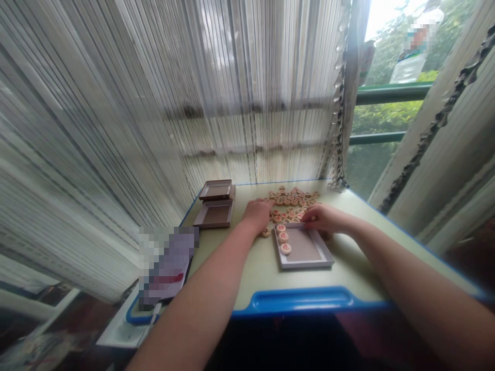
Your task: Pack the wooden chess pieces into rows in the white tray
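Observation:
Many round wooden Chinese chess pieces (291, 202) with red or dark characters lie in a cluster toward the table's far side. My left hand (258, 214) rests at the cluster's left edge, fingers stretched out over the pieces. A shallow open box (307, 245) sits in front of the cluster, with three red-marked pieces (283, 237) in a row along its left wall. My right hand (323, 218) is at the box's far right corner, its fingers bent together; whatever is between the fingertips is hidden. One loose piece (266, 233) lies just below my left hand.
Two more shallow trays, a brown one (215, 197) and a lighter one (213, 223), stand at the table's left. A pixelated flat item (170, 273) lies at the left edge. The table (247, 278) has a raised blue rim (303, 299). String curtains (247, 77) hang behind.

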Demonstrator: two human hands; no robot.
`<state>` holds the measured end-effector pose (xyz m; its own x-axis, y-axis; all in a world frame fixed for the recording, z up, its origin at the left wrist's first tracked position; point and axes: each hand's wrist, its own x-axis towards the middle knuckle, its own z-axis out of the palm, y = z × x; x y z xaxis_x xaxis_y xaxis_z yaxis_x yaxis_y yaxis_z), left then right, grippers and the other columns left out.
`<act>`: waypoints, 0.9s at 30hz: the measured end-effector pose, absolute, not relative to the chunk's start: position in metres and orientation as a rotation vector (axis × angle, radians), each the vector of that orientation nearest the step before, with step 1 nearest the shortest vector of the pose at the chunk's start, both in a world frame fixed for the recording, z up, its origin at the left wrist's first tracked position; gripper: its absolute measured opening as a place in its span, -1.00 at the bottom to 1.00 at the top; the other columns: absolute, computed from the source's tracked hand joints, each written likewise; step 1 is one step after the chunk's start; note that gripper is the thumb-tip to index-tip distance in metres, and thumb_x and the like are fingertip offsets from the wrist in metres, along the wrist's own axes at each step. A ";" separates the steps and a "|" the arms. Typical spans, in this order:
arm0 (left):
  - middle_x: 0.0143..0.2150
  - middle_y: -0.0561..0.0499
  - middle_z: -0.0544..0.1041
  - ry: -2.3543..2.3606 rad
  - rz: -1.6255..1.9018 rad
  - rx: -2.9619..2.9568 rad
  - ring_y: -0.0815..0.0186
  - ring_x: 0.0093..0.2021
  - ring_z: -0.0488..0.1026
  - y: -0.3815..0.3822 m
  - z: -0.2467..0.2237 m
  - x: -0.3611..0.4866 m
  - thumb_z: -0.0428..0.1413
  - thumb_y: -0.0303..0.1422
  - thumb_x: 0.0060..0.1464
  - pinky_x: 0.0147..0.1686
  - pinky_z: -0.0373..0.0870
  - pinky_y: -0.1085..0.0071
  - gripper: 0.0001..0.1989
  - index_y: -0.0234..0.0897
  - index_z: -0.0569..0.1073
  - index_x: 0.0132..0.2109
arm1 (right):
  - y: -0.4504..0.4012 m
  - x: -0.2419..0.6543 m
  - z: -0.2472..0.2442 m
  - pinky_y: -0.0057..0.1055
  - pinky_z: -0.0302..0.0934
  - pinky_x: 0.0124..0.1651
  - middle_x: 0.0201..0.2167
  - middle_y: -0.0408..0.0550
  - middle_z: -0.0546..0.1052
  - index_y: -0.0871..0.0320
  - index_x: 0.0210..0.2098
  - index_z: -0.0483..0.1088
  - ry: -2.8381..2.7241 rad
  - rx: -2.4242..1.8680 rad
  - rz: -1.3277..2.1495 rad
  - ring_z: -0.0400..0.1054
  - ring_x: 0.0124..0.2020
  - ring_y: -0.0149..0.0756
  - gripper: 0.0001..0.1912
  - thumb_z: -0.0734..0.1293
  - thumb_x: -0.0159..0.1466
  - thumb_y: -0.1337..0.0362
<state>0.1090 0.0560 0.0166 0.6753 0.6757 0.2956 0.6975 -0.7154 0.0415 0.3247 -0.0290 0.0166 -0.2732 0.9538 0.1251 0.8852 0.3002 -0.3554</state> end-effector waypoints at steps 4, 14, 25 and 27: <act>-0.10 -0.05 0.52 -1.183 -0.440 -2.803 0.21 -0.02 0.35 0.055 0.019 0.109 -0.06 -0.55 0.01 -0.06 0.24 0.30 -0.56 -0.17 0.39 0.04 | -0.025 0.326 0.012 -0.39 0.24 -0.22 -0.34 -0.06 0.52 0.09 -0.33 0.52 -2.272 -1.615 0.215 0.36 -0.30 -0.27 -0.81 0.29 0.11 0.26; -0.02 0.06 0.49 -1.047 -0.365 -2.963 0.25 0.00 0.34 0.056 0.017 0.110 -0.10 -0.29 0.14 0.01 0.21 0.38 -0.65 -0.07 0.43 0.02 | -0.023 0.322 0.013 -0.36 0.23 -0.18 -0.39 -0.06 0.52 0.11 -0.35 0.53 -2.177 -1.645 0.055 0.34 -0.30 -0.26 -0.82 0.28 0.10 0.31; -0.10 -0.06 0.51 -1.393 -0.654 -2.912 0.19 -0.07 0.39 0.060 0.021 0.111 0.06 -0.41 0.00 -0.05 0.27 0.31 -0.65 -0.18 0.46 -0.02 | -0.025 0.321 0.014 -0.39 0.23 -0.23 -0.38 -0.07 0.52 0.12 -0.34 0.51 -2.116 -1.683 0.044 0.35 -0.31 -0.28 -0.80 0.27 0.08 0.35; -0.11 -0.10 0.51 -1.400 -0.878 -2.995 0.22 -0.11 0.41 0.061 0.020 0.113 0.08 -0.46 -0.03 -0.07 0.29 0.33 -0.68 -0.26 0.48 -0.07 | -0.027 0.318 0.016 -0.37 0.23 -0.22 -0.37 -0.06 0.52 0.13 -0.32 0.50 -2.105 -1.646 0.001 0.35 -0.29 -0.27 -0.80 0.26 0.09 0.34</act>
<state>0.1127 0.0611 0.0200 0.5422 0.7735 0.3282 0.6321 -0.6328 0.4471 0.3178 -0.0269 0.0161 -0.1741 0.9182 0.3558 0.9180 0.2820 -0.2787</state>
